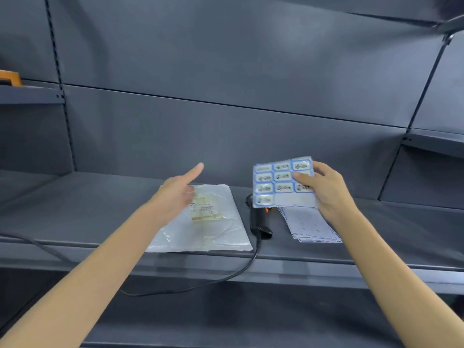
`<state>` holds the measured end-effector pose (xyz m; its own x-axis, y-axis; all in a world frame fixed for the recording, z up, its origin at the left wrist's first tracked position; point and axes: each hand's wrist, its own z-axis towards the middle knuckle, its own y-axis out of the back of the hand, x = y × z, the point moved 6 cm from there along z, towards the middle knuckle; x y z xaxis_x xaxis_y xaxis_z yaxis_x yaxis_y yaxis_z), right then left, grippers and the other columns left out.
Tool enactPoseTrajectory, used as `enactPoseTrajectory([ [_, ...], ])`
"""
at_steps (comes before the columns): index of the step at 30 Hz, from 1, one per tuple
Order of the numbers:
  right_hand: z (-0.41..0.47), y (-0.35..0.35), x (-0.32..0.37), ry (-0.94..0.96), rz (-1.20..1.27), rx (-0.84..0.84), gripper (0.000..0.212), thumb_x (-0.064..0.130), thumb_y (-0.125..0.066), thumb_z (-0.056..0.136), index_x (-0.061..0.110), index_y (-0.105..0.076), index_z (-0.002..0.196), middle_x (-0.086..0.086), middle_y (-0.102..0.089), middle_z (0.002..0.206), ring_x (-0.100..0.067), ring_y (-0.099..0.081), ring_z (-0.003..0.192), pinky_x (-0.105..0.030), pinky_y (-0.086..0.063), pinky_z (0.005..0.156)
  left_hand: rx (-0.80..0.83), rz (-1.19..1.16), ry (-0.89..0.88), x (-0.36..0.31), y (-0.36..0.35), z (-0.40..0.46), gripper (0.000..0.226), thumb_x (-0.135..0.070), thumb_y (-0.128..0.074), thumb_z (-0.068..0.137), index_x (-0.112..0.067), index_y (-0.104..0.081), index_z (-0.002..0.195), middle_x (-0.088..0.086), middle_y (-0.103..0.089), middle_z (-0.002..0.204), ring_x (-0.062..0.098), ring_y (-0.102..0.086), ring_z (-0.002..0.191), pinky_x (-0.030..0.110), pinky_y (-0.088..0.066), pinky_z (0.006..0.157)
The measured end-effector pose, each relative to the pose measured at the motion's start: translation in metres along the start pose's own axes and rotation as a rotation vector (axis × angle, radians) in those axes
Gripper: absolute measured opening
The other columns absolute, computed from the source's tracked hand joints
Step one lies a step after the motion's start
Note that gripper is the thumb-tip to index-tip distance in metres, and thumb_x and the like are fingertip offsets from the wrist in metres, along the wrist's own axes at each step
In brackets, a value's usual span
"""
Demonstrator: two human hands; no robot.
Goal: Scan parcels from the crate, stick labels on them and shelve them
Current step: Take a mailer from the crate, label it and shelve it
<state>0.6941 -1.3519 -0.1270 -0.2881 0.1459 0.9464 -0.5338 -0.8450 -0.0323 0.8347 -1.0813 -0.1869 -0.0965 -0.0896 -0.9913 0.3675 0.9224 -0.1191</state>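
Grey shelf [75, 209] carries parcel [216, 232], flat, under left hand [175, 194]; its fingers [194, 170] extended, holding nothing. Right hand [326, 192] fingers [301, 178] pinch label sheet [278, 187], raised. Scanner [258, 222] lies below that sheet, spent sheets [311, 224] beside it.

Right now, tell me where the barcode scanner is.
In the head view the barcode scanner lies on the shelf, right of centre, between the white parcel and the stack of used label sheets.

Orange object [10, 77] on the upper-left side ledge [31, 95].
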Motion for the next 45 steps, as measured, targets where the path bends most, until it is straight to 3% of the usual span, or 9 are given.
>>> enactPoseTrajectory([
  [3, -0.01, -0.043, -0.004, -0.047, 0.127, 0.141, 0.037, 0.005, -0.069, 0.084, 0.006, -0.059, 0.12, -0.012, -0.072, 0.106, -0.031, -0.07, 0.095, -0.045, -0.056, 0.084, 0.252, -0.366, 0.149, -0.003, -0.037, -0.021, 0.092, -0.056, -0.076, 0.068, -0.001, -0.041, 0.133, 0.024, -0.053, 0.13, 0.038, -0.063, 0.108, 0.048, -0.053, 0.091],
  [7, -0.017, -0.076, -0.019, -0.1, 0.151, 0.214, 0.042, 0.004, -0.07, 0.083, 0.004, -0.057, 0.123, -0.012, -0.072, 0.107, -0.029, -0.07, 0.096, -0.042, -0.057, 0.084, 0.437, -0.346, 0.098, -0.003, -0.063, -0.038, 0.048, -0.042, -0.056, 0.091, -0.009, -0.059, 0.126, 0.014, -0.066, 0.121, 0.029, -0.065, 0.11, 0.041, -0.055, 0.09],
  [11, -0.017, -0.082, -0.03, -0.059, -0.08, 0.106, 0.055, 0.019, -0.072, 0.085, 0.009, -0.047, 0.132, 0.0, -0.066, 0.114, -0.018, -0.067, 0.099, -0.03, -0.052, 0.084, 0.381, -0.31, 0.023, 0.001, -0.058, -0.034, 0.034, -0.009, -0.054, 0.093, -0.006, -0.059, 0.126, 0.012, -0.069, 0.116, 0.024, -0.07, 0.099, 0.034, -0.059, 0.077],
  [14, -0.025, -0.077, -0.026, 0.147, -0.358, -0.069, 0.054, 0.027, -0.066, 0.089, 0.023, -0.041, 0.136, 0.007, -0.048, 0.124, -0.01, -0.049, 0.112, -0.024, -0.04, 0.089, 0.29, -0.318, 0.008, 0.006, -0.05, -0.027, 0.032, -0.003, -0.052, 0.094, -0.004, -0.058, 0.125, 0.013, -0.07, 0.112, 0.023, -0.072, 0.091, 0.033, -0.06, 0.069],
  [17, -0.046, -0.091, -0.023, 0.393, -0.546, -0.023, 0.039, 0.021, -0.061, 0.091, 0.026, -0.051, 0.128, 0.008, -0.047, 0.121, -0.011, -0.041, 0.115, -0.029, -0.039, 0.097, 0.191, -0.348, 0.0, 0.008, -0.043, -0.024, 0.031, -0.002, -0.054, 0.094, -0.003, -0.059, 0.124, 0.013, -0.07, 0.109, 0.022, -0.072, 0.087, 0.035, -0.061, 0.067],
  [21, -0.071, -0.115, -0.041, 0.541, -0.726, 0.061, 0.035, 0.022, -0.061, 0.092, 0.024, -0.057, 0.127, 0.003, -0.051, 0.114, -0.01, -0.033, 0.102, -0.027, -0.038, 0.092, 0.129, -0.388, -0.04, 0.011, -0.042, -0.024, 0.028, -0.001, -0.051, 0.095, -0.001, -0.058, 0.122, 0.01, -0.071, 0.099, 0.017, -0.072, 0.075, 0.029, -0.059, 0.061],
  [27, -0.074, -0.128, -0.048, 0.612, -0.792, 0.051, 0.036, 0.026, -0.065, 0.09, 0.026, -0.062, 0.125, -0.001, -0.052, 0.112, -0.004, -0.025, 0.097, -0.015, -0.026, 0.087, 0.122, -0.361, -0.028, 0.015, -0.046, -0.026, 0.026, -0.005, -0.05, 0.097, 0.002, -0.057, 0.121, 0.017, -0.068, 0.112, 0.024, -0.068, 0.085, 0.027, -0.059, 0.06],
  [32, -0.073, -0.127, -0.049, 0.681, -0.759, -0.011, 0.031, 0.022, -0.07, 0.083, 0.019, -0.068, 0.114, -0.003, -0.057, 0.103, -0.001, -0.024, 0.091, -0.009, -0.027, 0.078, 0.124, -0.351, -0.008, 0.016, -0.048, -0.025, 0.025, -0.006, -0.051, 0.097, 0.003, -0.057, 0.119, 0.015, -0.069, 0.104, 0.024, -0.068, 0.082, 0.027, -0.058, 0.058],
  [45, -0.074, -0.125, -0.047, 0.832, -0.74, -0.006, 0.021, 0.017, -0.067, 0.08, 0.015, -0.068, 0.1, -0.006, -0.059, 0.098, -0.013, -0.042, 0.094, -0.01, -0.028, 0.088, 0.175, -0.377, 0.083, 0.016, -0.053, -0.03, 0.03, -0.004, -0.043, 0.1, 0.007, -0.051, 0.127, 0.021, -0.064, 0.119, 0.029, -0.063, 0.096, 0.031, -0.055, 0.069],
])
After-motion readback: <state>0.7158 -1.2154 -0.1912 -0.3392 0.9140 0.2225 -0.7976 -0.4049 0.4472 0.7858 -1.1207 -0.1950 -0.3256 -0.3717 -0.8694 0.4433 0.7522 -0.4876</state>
